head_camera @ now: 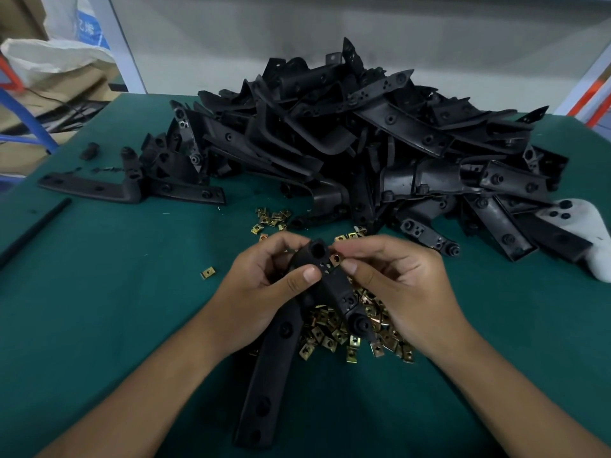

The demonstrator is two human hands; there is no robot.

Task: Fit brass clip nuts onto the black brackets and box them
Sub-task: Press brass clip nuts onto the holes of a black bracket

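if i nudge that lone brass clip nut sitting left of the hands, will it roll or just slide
The lone brass clip nut looks flat and squarish, so it would probably slide, not roll. It seems small and thin, likely very light, so a nudge could flick it away. The green mat looks matte, which may slow it.

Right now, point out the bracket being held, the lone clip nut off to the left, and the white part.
held bracket (337, 285), head view, its upper arm between both hands.
lone clip nut (208, 273), head view, its brass top face.
white part (591, 233), head view, its upper surface.
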